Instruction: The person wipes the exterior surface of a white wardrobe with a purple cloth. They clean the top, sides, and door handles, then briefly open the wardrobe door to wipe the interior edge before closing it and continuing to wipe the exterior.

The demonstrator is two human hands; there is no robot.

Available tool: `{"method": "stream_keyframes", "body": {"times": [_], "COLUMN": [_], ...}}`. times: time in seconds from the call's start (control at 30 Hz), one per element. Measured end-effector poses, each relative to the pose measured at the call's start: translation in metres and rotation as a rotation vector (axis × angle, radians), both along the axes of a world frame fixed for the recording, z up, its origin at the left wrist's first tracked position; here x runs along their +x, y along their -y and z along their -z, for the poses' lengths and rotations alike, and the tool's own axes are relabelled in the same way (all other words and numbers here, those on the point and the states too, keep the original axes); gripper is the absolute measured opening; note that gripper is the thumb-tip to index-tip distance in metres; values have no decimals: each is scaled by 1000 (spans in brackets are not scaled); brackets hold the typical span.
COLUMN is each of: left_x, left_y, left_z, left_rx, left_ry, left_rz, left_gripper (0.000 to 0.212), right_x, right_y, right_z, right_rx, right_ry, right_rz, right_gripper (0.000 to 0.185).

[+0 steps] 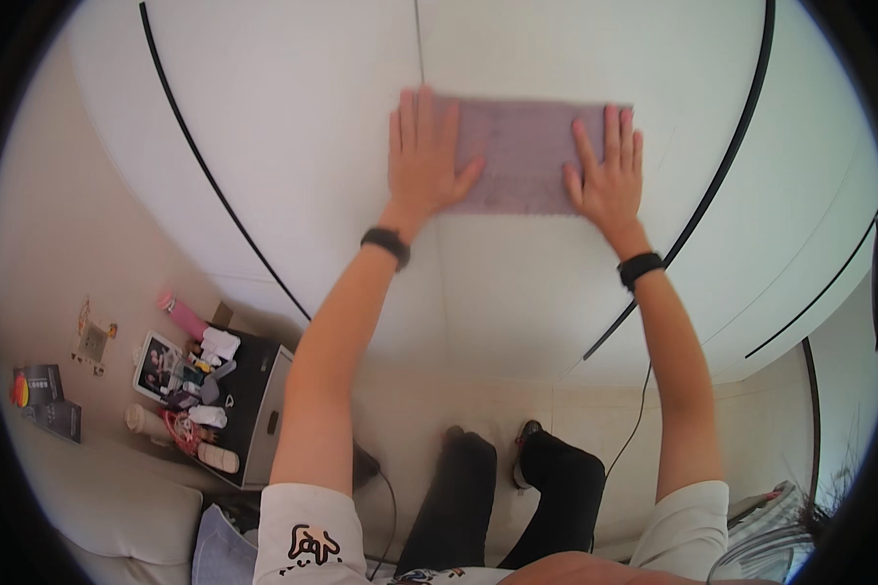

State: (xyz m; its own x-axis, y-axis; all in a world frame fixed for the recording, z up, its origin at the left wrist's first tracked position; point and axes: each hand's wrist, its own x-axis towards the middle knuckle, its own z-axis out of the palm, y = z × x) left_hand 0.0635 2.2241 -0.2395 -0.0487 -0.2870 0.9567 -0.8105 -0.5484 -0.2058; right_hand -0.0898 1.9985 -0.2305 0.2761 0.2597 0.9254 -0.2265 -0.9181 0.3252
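A mauve-grey cloth [519,157] lies spread flat, wider than tall, against the white cabinet doors [512,278]. My left hand [424,157] presses palm-down on its left end, with the fingers pointing up and the thumb angled inward. That hand is slightly blurred. On the right end rests my right hand [607,164], also flat, its fingers spread. Both hands pin the cloth to the door surface, across or beside the thin seam [420,44] between two doors. The parts of the cloth beneath my palms are hidden. Each wrist wears a black band.
Long black strips [212,175] run down the doors on both sides. At lower left, a dark-topped nightstand [252,409] carries a pink bottle [183,314], a tablet-like framed item [159,365] and clutter. A cable [633,431] trails to the floor near my legs. A padded headboard [124,512] stands lower left.
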Motion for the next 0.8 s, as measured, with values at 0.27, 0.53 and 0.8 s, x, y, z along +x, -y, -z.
{"method": "stream_keyframes", "body": {"times": [0.27,0.53,0.8], "left_x": [2,-6,-35], "left_y": [2,5,78], "left_z": [143,95,-147], "left_rx": [171,176,-37], "left_ry": [17,7,232], "left_rz": [-41,3,51], "left_gripper": [67,74,79], "right_x": [-13,-14,-37], "right_y": [10,19,74], "right_z": [138,104,-133], "right_rx": [-28,-26,-98], "right_ry": [-87,-99,133], "right_rz": [76,38,37], "right_gripper": [50,53,59]}}
